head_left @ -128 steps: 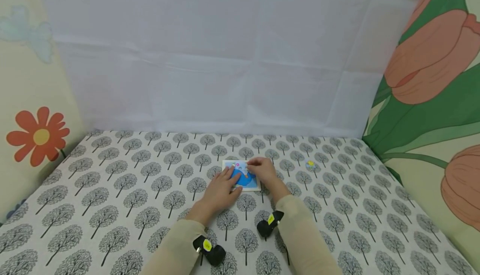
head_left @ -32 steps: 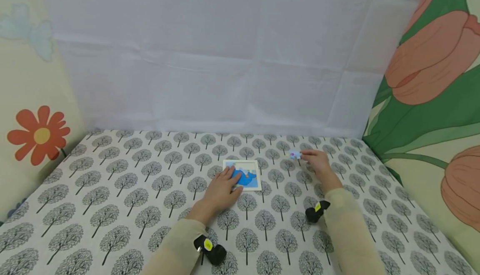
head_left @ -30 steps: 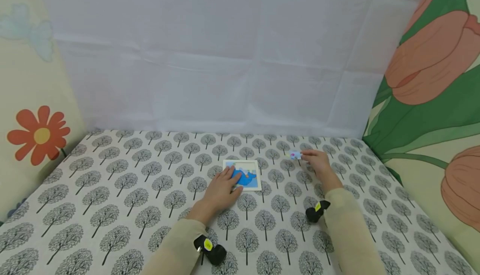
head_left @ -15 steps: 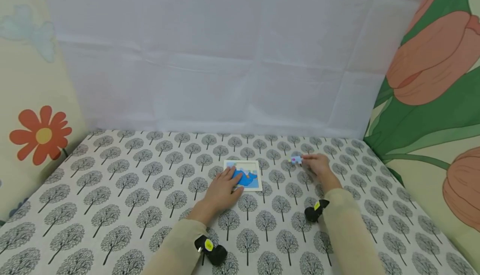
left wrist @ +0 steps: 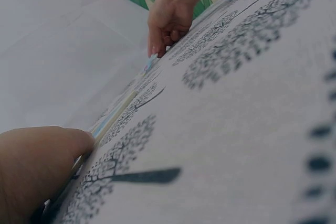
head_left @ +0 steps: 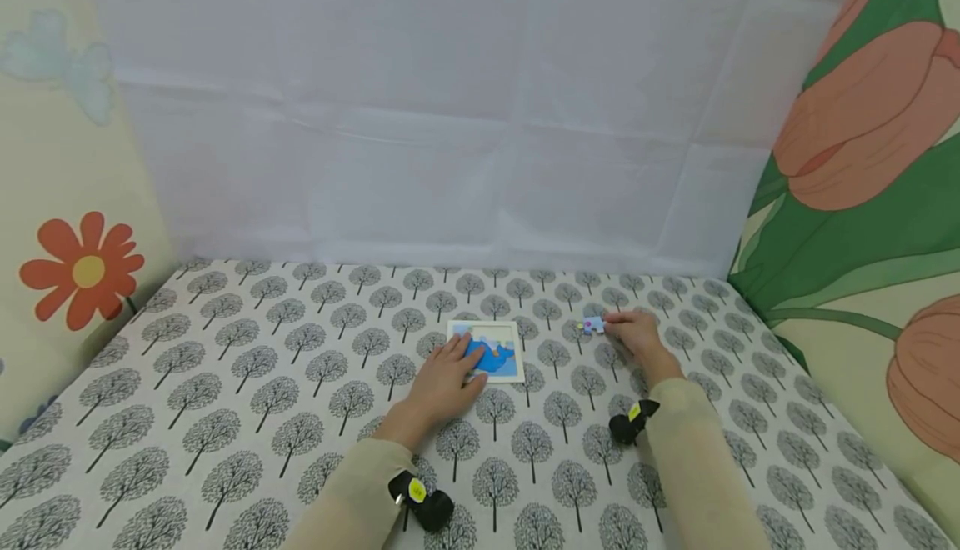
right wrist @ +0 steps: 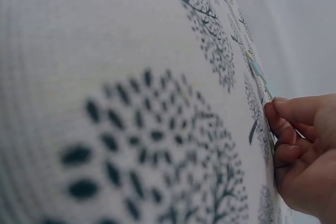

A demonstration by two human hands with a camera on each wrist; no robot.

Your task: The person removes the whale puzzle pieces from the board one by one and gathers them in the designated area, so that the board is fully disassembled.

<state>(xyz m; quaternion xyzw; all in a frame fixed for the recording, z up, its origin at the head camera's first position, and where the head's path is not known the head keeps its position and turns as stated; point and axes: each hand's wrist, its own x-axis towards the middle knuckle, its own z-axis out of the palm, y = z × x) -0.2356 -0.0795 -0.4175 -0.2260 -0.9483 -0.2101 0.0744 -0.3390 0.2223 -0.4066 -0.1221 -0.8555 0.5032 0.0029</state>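
A whale jigsaw puzzle (head_left: 495,358) lies in a white frame (head_left: 507,380) at the middle of the table, with a pale gap showing along its upper part. My left hand (head_left: 444,379) rests flat over the frame's left side, fingers spread and covering part of the picture. Off to the right, my right hand (head_left: 636,337) pinches the right end of a light blue jigsaw piece (head_left: 592,325) with a pink mark. A bit of yellow shows at that piece's left end. In the right wrist view, thumb and forefinger meet at the piece, low against the cloth.
A white tablecloth (head_left: 322,417) printed with dark trees covers the table. White fabric (head_left: 420,117) hangs along the back edge. Flower-patterned walls (head_left: 847,158) stand at both sides. Each wrist carries a small black camera (head_left: 427,507).
My right hand has gone from the puzzle's upper edge to the right, where it holds the piece. Over the last second it has lowered slightly with it. My left hand stays put.
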